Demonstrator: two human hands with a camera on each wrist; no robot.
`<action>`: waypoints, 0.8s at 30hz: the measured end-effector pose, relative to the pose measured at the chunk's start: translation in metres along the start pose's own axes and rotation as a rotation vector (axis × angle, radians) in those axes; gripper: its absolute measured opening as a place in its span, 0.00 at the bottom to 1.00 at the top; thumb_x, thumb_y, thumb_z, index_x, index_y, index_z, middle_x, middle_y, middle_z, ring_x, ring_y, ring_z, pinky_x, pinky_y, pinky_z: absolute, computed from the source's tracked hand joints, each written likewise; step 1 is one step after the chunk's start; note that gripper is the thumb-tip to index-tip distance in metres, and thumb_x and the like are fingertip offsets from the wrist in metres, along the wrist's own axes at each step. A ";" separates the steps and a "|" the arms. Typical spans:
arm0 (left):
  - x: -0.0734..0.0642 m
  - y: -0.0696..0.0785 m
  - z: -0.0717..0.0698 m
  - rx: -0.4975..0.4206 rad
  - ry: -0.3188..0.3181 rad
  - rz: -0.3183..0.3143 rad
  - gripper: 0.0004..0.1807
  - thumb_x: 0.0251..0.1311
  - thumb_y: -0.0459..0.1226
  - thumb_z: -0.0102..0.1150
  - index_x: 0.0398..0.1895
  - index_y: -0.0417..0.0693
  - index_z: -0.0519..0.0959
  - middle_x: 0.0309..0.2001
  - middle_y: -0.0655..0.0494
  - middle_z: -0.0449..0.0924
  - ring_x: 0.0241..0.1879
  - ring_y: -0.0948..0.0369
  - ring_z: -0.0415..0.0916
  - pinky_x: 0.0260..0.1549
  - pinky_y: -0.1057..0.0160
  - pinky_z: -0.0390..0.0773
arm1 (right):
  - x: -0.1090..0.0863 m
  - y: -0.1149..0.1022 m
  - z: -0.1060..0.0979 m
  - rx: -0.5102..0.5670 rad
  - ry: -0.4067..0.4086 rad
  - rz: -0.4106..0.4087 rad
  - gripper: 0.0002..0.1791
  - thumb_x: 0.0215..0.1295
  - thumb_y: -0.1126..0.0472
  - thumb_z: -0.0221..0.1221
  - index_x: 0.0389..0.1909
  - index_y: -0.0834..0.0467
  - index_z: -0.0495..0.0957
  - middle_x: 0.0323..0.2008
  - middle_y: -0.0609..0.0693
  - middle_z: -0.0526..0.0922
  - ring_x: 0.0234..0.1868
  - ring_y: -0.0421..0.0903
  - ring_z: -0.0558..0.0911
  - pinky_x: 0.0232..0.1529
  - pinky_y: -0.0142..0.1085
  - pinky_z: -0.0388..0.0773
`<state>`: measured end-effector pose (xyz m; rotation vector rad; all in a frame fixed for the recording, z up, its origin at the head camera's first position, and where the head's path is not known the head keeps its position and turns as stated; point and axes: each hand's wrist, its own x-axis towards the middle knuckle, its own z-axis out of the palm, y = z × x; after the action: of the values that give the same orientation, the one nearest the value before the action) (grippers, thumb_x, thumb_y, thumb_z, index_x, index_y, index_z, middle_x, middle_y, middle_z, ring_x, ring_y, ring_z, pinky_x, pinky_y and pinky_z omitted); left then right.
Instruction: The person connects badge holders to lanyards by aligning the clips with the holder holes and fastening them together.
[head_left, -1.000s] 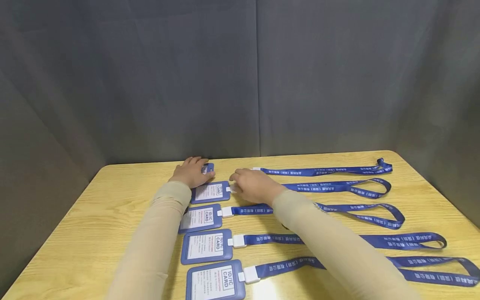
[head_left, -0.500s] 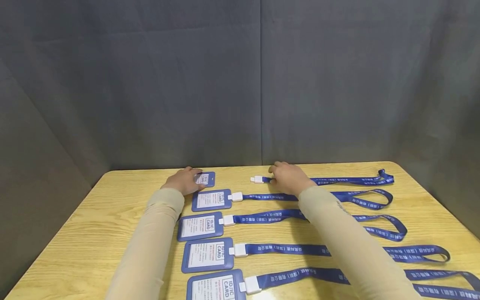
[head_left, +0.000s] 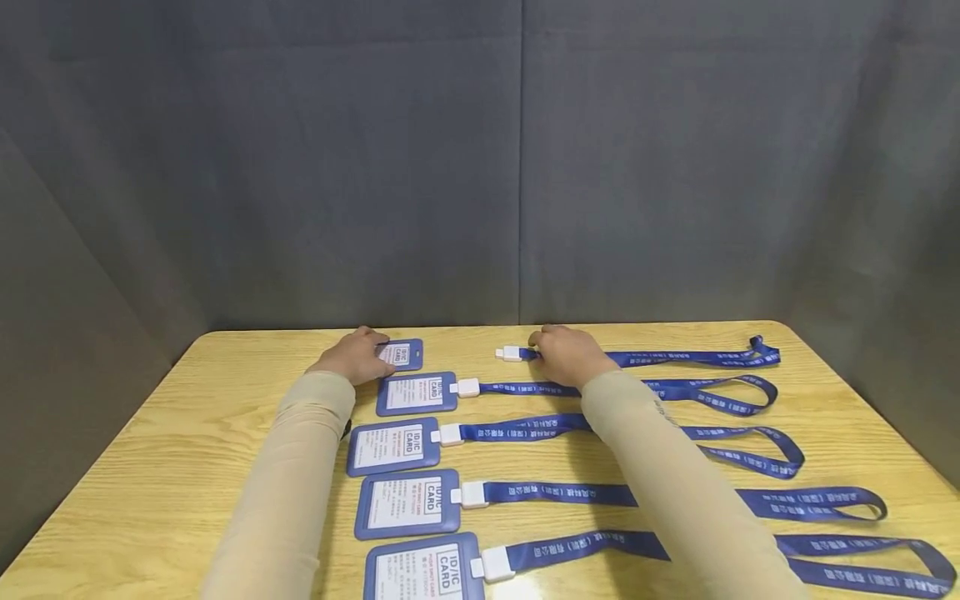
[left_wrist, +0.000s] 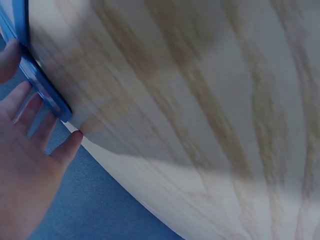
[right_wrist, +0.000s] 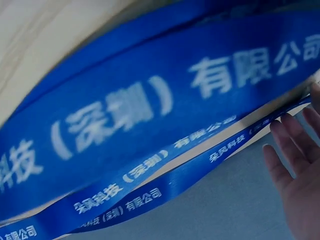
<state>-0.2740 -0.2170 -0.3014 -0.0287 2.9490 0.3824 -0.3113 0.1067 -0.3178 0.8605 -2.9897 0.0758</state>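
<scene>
At the table's far edge, a blue ID card holder [head_left: 405, 354] lies flat, its slot facing right. My left hand [head_left: 349, 357] holds its left end, thumb along the near edge and fingers along the far edge; the left wrist view shows the holder [left_wrist: 42, 87] between them. Across a gap to the right lies a blue lanyard [head_left: 675, 358] with a white clip [head_left: 512, 353], not joined to the holder. My right hand [head_left: 570, 356] pinches the strap just right of the clip. In the right wrist view, the fingertips [right_wrist: 280, 127] meet the strap, partly out of frame.
Several ID card holders [head_left: 408, 504] lie in a column nearer me, each joined by a white clip [head_left: 474, 494] to a lanyard [head_left: 555, 493] stretched rightward. The wooden table [head_left: 187, 433] ends at a grey curtain [head_left: 360, 167]. My forearms pass over the straps.
From the second row's clip, my right hand has moved away and rightward onto the farthest lanyard. My left hand has shifted left, uncovering more of the far card holder.
</scene>
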 end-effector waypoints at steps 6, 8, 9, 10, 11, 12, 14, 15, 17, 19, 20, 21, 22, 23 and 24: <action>-0.001 0.002 0.002 -0.017 0.003 0.019 0.35 0.63 0.46 0.61 0.70 0.38 0.68 0.68 0.37 0.62 0.66 0.39 0.63 0.64 0.39 0.63 | 0.002 -0.003 0.005 -0.075 0.029 -0.028 0.17 0.71 0.54 0.59 0.53 0.60 0.81 0.45 0.55 0.82 0.48 0.52 0.82 0.54 0.47 0.78; -0.002 0.003 0.003 -0.017 0.012 0.027 0.33 0.65 0.46 0.60 0.69 0.38 0.69 0.68 0.37 0.63 0.67 0.39 0.63 0.64 0.39 0.63 | 0.002 -0.004 0.007 -0.098 0.047 -0.031 0.15 0.71 0.54 0.59 0.50 0.60 0.82 0.42 0.54 0.82 0.46 0.52 0.82 0.51 0.47 0.79; -0.002 0.003 0.003 -0.015 0.020 0.034 0.33 0.65 0.46 0.60 0.69 0.38 0.69 0.68 0.37 0.63 0.67 0.39 0.63 0.64 0.39 0.63 | 0.003 -0.004 0.008 -0.105 0.055 -0.031 0.15 0.71 0.54 0.60 0.48 0.60 0.82 0.41 0.54 0.81 0.45 0.52 0.82 0.51 0.47 0.79; -0.002 0.002 0.004 -0.011 0.028 0.043 0.32 0.66 0.46 0.59 0.68 0.38 0.70 0.68 0.37 0.64 0.67 0.39 0.63 0.64 0.39 0.64 | 0.003 -0.005 0.008 -0.109 0.064 -0.031 0.14 0.71 0.54 0.60 0.47 0.60 0.82 0.41 0.54 0.82 0.45 0.52 0.82 0.50 0.47 0.79; -0.001 0.002 0.005 -0.013 0.036 0.050 0.32 0.66 0.47 0.60 0.68 0.38 0.70 0.68 0.37 0.64 0.67 0.39 0.63 0.64 0.40 0.64 | 0.004 -0.006 0.008 -0.111 0.071 -0.032 0.14 0.70 0.54 0.60 0.46 0.61 0.82 0.41 0.54 0.82 0.45 0.53 0.82 0.51 0.47 0.79; -0.001 0.001 0.006 -0.014 0.042 0.056 0.32 0.66 0.47 0.60 0.68 0.38 0.70 0.68 0.36 0.64 0.67 0.39 0.63 0.64 0.40 0.64 | 0.005 -0.007 0.008 -0.116 0.077 -0.034 0.14 0.70 0.53 0.60 0.45 0.61 0.82 0.41 0.54 0.82 0.45 0.53 0.82 0.51 0.48 0.79; 0.000 -0.001 0.008 -0.023 0.052 0.065 0.33 0.65 0.48 0.61 0.67 0.37 0.71 0.68 0.36 0.64 0.67 0.39 0.63 0.64 0.40 0.64 | 0.007 -0.010 0.007 -0.125 0.086 -0.041 0.14 0.70 0.53 0.60 0.44 0.61 0.82 0.41 0.54 0.82 0.45 0.54 0.82 0.50 0.48 0.80; 0.000 -0.001 0.008 -0.024 0.057 0.069 0.34 0.64 0.49 0.62 0.67 0.37 0.71 0.68 0.36 0.65 0.67 0.39 0.63 0.64 0.40 0.64 | 0.008 -0.012 0.007 -0.131 0.091 -0.045 0.14 0.70 0.53 0.60 0.44 0.61 0.82 0.41 0.55 0.82 0.45 0.54 0.82 0.50 0.48 0.80; -0.001 -0.001 0.010 -0.035 0.060 0.068 0.35 0.63 0.49 0.63 0.67 0.37 0.71 0.68 0.36 0.64 0.67 0.39 0.63 0.64 0.40 0.64 | 0.010 -0.016 0.007 -0.142 0.096 -0.056 0.14 0.69 0.53 0.60 0.44 0.61 0.82 0.41 0.55 0.82 0.46 0.54 0.82 0.50 0.48 0.80; -0.002 0.002 0.011 -0.044 0.059 0.063 0.36 0.62 0.50 0.64 0.67 0.37 0.71 0.68 0.36 0.64 0.67 0.39 0.63 0.64 0.40 0.64 | 0.011 -0.019 0.007 -0.150 0.092 -0.061 0.14 0.70 0.54 0.60 0.44 0.61 0.82 0.41 0.55 0.82 0.46 0.54 0.82 0.50 0.48 0.80; -0.002 0.004 0.011 -0.046 0.058 0.061 0.36 0.62 0.50 0.65 0.67 0.37 0.71 0.68 0.36 0.64 0.67 0.39 0.63 0.64 0.40 0.64 | 0.012 -0.021 0.006 -0.154 0.086 -0.062 0.14 0.70 0.54 0.60 0.45 0.61 0.83 0.42 0.55 0.82 0.47 0.54 0.82 0.51 0.48 0.79; -0.002 0.006 0.011 -0.048 0.057 0.058 0.36 0.62 0.50 0.65 0.67 0.37 0.71 0.68 0.37 0.64 0.67 0.40 0.63 0.64 0.41 0.64 | 0.013 -0.022 0.006 -0.161 0.082 -0.065 0.13 0.70 0.54 0.60 0.45 0.61 0.83 0.42 0.55 0.82 0.47 0.54 0.82 0.51 0.48 0.79; -0.003 0.007 0.011 -0.053 0.055 0.055 0.37 0.61 0.50 0.65 0.67 0.38 0.71 0.68 0.37 0.64 0.67 0.40 0.63 0.65 0.41 0.64 | 0.014 -0.024 0.006 -0.168 0.076 -0.067 0.13 0.71 0.55 0.59 0.45 0.60 0.83 0.42 0.54 0.82 0.46 0.54 0.82 0.51 0.48 0.79; -0.002 0.009 0.010 -0.053 0.056 0.053 0.37 0.61 0.50 0.66 0.68 0.38 0.71 0.68 0.37 0.65 0.67 0.41 0.63 0.65 0.41 0.64 | 0.015 -0.026 0.006 -0.177 0.071 -0.067 0.13 0.71 0.55 0.58 0.45 0.60 0.83 0.41 0.54 0.82 0.46 0.53 0.82 0.51 0.47 0.79; -0.002 0.010 0.010 -0.053 0.056 0.052 0.37 0.60 0.50 0.66 0.68 0.38 0.71 0.68 0.37 0.65 0.67 0.41 0.63 0.65 0.41 0.64 | 0.016 -0.029 0.005 -0.184 0.068 -0.068 0.13 0.71 0.55 0.58 0.45 0.60 0.83 0.41 0.53 0.82 0.46 0.53 0.82 0.51 0.47 0.79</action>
<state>-0.2703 -0.2045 -0.3083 0.0318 2.9994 0.4748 -0.3096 0.0736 -0.3213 0.9169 -2.8462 -0.1652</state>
